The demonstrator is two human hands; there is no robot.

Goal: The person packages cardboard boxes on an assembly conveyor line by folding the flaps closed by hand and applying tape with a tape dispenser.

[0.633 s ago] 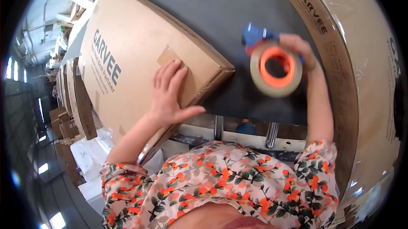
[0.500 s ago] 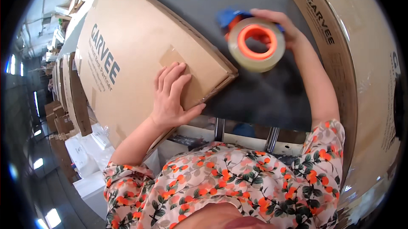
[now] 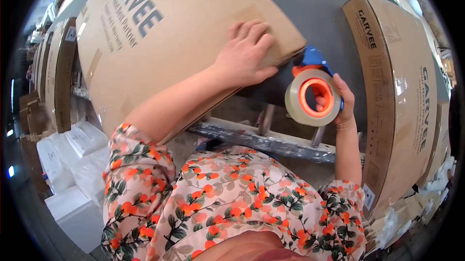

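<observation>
Boxes: two; big box (image 3: 160, 33), second box (image 3: 402, 91).
Left hand (image 3: 244, 55): flat, open, on big box.
Right hand (image 3: 339, 101): gripping one tape dispenser (image 3: 314, 94).

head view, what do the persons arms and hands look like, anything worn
Both hands are bare: no gloves, rings or watch show on the left hand or the right hand. The forearms are bare too. The short sleeves end near the elbows, loose and slightly gathered, in a pale fabric printed with orange fruit or flowers, dark green leaves and thin brown twigs.
</observation>
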